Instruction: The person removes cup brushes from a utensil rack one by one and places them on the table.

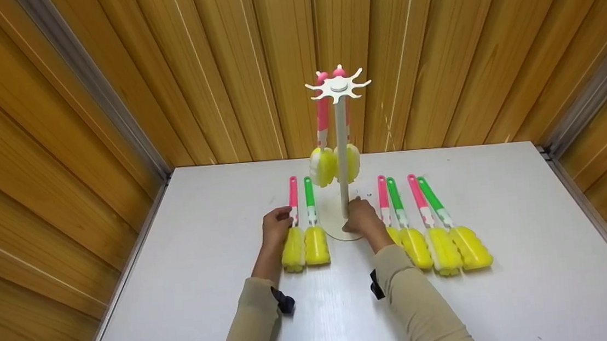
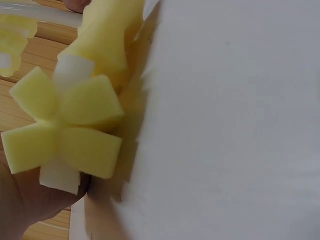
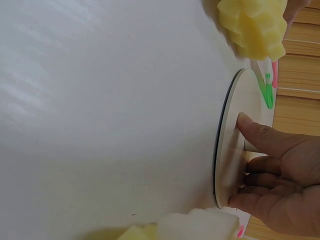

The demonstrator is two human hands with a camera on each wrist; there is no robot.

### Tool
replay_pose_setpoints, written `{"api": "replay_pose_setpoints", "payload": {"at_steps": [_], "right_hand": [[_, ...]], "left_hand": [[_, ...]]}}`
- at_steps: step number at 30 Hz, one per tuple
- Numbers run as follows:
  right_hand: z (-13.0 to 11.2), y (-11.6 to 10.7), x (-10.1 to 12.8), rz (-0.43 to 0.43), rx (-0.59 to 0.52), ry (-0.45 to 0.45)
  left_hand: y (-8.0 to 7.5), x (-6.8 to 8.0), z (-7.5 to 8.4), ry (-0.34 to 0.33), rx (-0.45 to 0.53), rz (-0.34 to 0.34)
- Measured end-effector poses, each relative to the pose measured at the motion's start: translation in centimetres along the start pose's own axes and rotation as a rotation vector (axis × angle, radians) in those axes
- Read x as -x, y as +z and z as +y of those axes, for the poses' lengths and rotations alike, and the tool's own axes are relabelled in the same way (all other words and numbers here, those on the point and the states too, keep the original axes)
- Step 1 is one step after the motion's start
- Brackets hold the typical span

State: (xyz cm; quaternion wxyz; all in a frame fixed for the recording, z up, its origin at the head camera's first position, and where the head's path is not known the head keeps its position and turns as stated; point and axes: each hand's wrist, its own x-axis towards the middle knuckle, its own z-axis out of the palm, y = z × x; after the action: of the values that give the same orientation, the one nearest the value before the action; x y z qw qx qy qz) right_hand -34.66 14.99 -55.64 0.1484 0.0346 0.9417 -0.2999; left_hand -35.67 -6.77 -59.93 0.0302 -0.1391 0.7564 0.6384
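Your left hand (image 1: 276,223) holds the pink-handled yellow sponge brush (image 1: 293,232) on the white surface (image 1: 512,295), while your right hand (image 1: 361,217) presses flat, open fingers on the white rack's round base (image 3: 231,145) to steady it.

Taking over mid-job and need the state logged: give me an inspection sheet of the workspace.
Surface: white table, bare around the brushes.
Job's things: white stand with two brushes hung; pink-handled brush beside green-handled brush; four brushes to the right.
Clutter: nothing seen.
Hands: left hand grips the pink-handled brush; right hand presses the stand's base.
Cables: nothing seen.
Surroundings: wood-panelled walls.
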Motion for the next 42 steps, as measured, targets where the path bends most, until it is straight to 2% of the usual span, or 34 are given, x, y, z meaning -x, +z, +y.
{"api": "replay_pose_setpoints", "payload": {"at_steps": [6, 12, 20, 28, 33, 38, 42], "right_hand": [[0.0, 0.0, -0.1, 0.011, 0.029, -0.02], [0.0, 0.1, -0.3, -0.004, 0.015, 0.005], [0.1, 0.2, -0.4, -0.016, -0.018, 0.026], [0.0, 0.1, -0.2, -0.019, -0.044, 0.044], [-0.1, 0.1, 0.0, -0.007, -0.036, 0.034], [0.0, 0.3, 0.0, 0.019, 0.03, -0.022], [0.0, 0.2, 0.0, 0.021, 0.038, -0.022]], "left_hand": [[-0.2, 0.0, 0.1, -0.025, -0.019, -0.032], [-0.2, 0.0, 0.2, -0.07, -0.019, -0.047], [-0.1, 0.1, 0.4, -0.069, -0.03, -0.049], [-0.1, 0.4, 1.1, -0.114, -0.105, -0.071], [-0.3, 0.6, 1.5, -0.112, -0.129, -0.094], [-0.5, 0.7, 1.9, -0.128, -0.147, -0.105], [-0.7, 0.6, 2.3, -0.086, -0.157, -0.112]]}}
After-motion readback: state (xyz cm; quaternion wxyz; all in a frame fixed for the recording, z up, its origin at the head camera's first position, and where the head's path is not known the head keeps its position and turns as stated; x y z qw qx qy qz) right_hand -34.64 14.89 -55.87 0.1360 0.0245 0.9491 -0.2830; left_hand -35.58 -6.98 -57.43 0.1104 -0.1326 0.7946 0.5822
